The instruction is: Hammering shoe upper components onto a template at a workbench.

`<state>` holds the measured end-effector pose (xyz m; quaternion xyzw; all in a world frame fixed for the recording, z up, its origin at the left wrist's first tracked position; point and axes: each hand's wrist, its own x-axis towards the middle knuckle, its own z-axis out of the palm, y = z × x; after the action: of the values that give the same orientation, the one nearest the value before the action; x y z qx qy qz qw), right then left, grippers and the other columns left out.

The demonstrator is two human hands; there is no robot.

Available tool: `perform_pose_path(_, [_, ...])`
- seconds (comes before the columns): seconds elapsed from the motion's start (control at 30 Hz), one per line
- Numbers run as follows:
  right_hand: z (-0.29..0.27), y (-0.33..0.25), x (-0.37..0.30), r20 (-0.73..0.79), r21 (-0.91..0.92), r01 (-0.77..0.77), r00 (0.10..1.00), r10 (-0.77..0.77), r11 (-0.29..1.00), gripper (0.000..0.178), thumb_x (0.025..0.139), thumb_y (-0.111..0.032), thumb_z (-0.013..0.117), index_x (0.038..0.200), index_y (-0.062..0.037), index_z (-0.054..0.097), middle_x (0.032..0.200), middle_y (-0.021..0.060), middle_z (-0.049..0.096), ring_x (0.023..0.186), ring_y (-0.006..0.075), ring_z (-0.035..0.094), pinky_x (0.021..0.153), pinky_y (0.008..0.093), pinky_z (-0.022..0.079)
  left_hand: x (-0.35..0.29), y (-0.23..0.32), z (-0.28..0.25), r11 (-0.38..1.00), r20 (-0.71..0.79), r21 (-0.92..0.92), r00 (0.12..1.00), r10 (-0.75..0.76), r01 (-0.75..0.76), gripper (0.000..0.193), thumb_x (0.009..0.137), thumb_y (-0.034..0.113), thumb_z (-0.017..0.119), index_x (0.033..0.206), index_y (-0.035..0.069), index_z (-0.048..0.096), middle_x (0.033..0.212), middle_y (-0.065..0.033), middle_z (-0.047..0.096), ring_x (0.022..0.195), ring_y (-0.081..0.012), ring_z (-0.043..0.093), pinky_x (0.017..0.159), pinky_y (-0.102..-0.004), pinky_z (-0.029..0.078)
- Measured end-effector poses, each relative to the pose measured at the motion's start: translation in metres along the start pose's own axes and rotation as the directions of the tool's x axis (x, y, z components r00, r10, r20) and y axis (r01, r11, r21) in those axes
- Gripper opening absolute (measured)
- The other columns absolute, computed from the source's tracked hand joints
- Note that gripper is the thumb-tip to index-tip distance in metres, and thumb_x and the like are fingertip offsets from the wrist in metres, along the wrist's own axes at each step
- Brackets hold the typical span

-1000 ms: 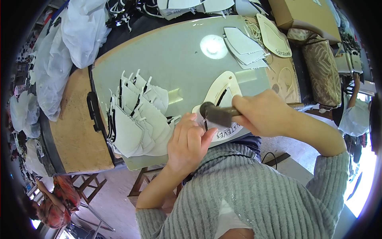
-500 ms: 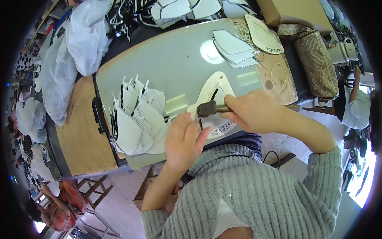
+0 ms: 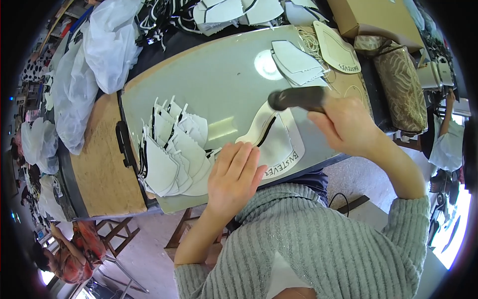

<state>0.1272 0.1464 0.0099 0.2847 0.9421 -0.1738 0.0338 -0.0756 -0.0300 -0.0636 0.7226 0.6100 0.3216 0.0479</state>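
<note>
Head view. My right hand (image 3: 351, 127): closed round a hammer (image 3: 301, 98). My left hand (image 3: 233, 172): open, laid flat, fingertips at the edge of a cream template (image 3: 298, 142). White panel (image 3: 278, 145), black-trimmed: on that template, between my hands. Stacked white panels (image 3: 162, 167): just left of my left hand.
</note>
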Motion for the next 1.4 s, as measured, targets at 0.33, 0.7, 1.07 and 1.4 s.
perform_pose_path(0.33, [0.008, -0.001, -0.006, -0.019, -0.003, -0.038, 0.999, 0.038, 0.999, 0.031, 0.097, -0.034, 0.055, 0.089, -0.0034, 0.051, 0.06, 0.0139, 0.06, 0.054, 0.0362, 0.06, 0.051, 0.047, 0.047, 0.002, 0.001, 0.0, 1.0, -0.001, 0.008, 1.0, 0.01, -0.01, 0.034, 0.073, 0.011, 0.078, 0.103, 0.0, 0.068, 0.112, -0.0124, 0.064, 0.103, -0.0333, 0.06, 0.088, -0.0432, 0.052])
perform_pose_path(0.7, [0.003, -0.008, -0.003, 0.168, -0.04, -0.004, 0.986, 0.01, 0.999, 0.027, 0.095, -0.031, 0.057, 0.092, -0.0049, 0.049, 0.06, 0.0139, 0.058, 0.057, 0.0381, 0.059, 0.054, 0.0482, 0.045, 0.002, 0.001, 0.001, 1.0, 0.002, 0.009, 1.0, 0.001, -0.001, 0.033, 0.074, 0.009, 0.076, 0.105, 0.0, 0.067, 0.113, -0.0117, 0.063, 0.104, -0.0328, 0.059, 0.088, -0.0416, 0.051])
perform_pose_path(1.07, [-0.011, -0.011, 0.001, 0.047, 0.002, 0.05, 0.998, -0.05, 0.999, 0.029, 0.094, -0.031, 0.059, 0.092, -0.0047, 0.048, 0.057, 0.0115, 0.057, 0.054, 0.035, 0.06, 0.05, 0.0452, 0.045, 0.001, 0.001, 0.002, 1.0, 0.015, 0.013, 1.0, -0.005, 0.005, 0.035, 0.075, 0.012, 0.076, 0.106, 0.0, 0.066, 0.113, -0.011, 0.062, 0.105, -0.0318, 0.059, 0.089, -0.044, 0.051])
perform_pose_path(1.4, [-0.003, -0.011, 0.008, 0.128, -0.147, 0.106, 0.988, -0.087, 0.984, 0.03, 0.092, -0.032, 0.061, 0.09, -0.0051, 0.048, 0.062, 0.0086, 0.059, 0.054, 0.031, 0.06, 0.048, 0.0437, 0.044, 0.002, 0.0, 0.002, 1.0, -0.018, -0.015, 1.0, 0.001, -0.001, 0.034, 0.073, 0.012, 0.076, 0.104, 0.0, 0.067, 0.112, -0.0103, 0.062, 0.103, -0.0311, 0.059, 0.088, -0.0432, 0.051])
